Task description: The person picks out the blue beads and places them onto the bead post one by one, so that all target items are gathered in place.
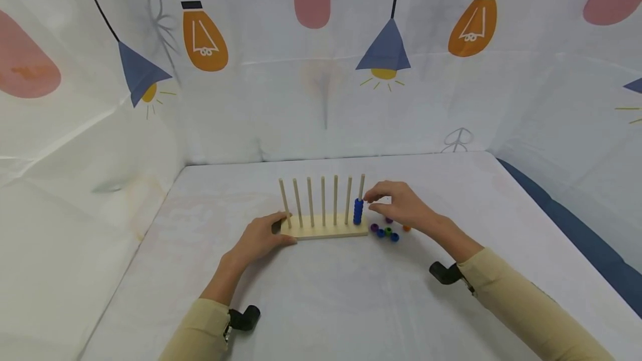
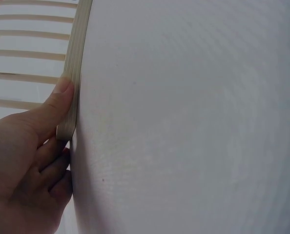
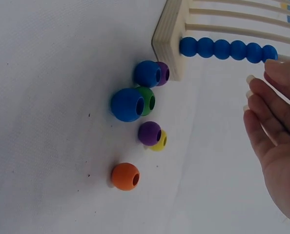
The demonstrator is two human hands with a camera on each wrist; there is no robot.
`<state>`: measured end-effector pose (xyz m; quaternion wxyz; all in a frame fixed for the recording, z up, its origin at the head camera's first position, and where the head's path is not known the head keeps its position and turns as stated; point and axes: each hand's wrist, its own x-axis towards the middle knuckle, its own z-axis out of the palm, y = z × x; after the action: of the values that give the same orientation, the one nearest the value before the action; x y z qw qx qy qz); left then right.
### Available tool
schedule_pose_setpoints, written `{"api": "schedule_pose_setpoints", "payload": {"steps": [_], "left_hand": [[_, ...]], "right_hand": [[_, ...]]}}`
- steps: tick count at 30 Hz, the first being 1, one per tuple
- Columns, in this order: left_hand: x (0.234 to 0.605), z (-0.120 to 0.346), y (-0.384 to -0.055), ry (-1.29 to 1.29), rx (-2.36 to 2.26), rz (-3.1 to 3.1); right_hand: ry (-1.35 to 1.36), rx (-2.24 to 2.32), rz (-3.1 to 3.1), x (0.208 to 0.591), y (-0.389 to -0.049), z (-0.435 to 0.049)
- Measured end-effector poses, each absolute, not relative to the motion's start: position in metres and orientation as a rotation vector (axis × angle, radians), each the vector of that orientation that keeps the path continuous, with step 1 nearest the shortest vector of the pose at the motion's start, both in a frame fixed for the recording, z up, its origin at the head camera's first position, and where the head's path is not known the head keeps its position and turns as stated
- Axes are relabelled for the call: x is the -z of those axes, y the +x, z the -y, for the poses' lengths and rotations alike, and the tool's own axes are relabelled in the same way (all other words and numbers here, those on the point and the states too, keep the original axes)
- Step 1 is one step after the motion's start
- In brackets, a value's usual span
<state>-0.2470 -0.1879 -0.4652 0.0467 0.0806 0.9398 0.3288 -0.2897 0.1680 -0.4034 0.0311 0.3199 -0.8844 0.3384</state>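
Observation:
A pale wooden peg rack (image 1: 324, 230) stands on the table, with several upright pegs in a row. My left hand (image 1: 259, 236) grips its left end; in the left wrist view the thumb (image 2: 62, 92) presses the base's front edge while other fingers curl behind the end. Blue beads (image 1: 358, 211) are stacked on the rightmost peg. My right hand (image 1: 398, 204) is beside that peg, fingers loosely bent and nothing held between them. In the right wrist view a fingertip (image 3: 277, 66) is right at the top blue bead, the other fingers spread apart from it.
Loose beads lie right of the rack: blue (image 3: 127, 105), green (image 3: 147, 100), purple (image 3: 149, 133), yellow (image 3: 159, 141) and orange (image 3: 125, 176). The table (image 1: 321, 305) has a white cover, and a white printed cloth wall (image 1: 281, 110) rises behind it.

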Motion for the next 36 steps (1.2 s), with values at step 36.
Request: {"api": "schedule_pose_setpoints", "payload": {"steps": [36], "left_hand": [[0.465,0.188,-0.246,0.257,-1.027,-2.864]], "right_hand": [[1.039,-0.623,2.960,0.439,-0.261,-0.214]]}}
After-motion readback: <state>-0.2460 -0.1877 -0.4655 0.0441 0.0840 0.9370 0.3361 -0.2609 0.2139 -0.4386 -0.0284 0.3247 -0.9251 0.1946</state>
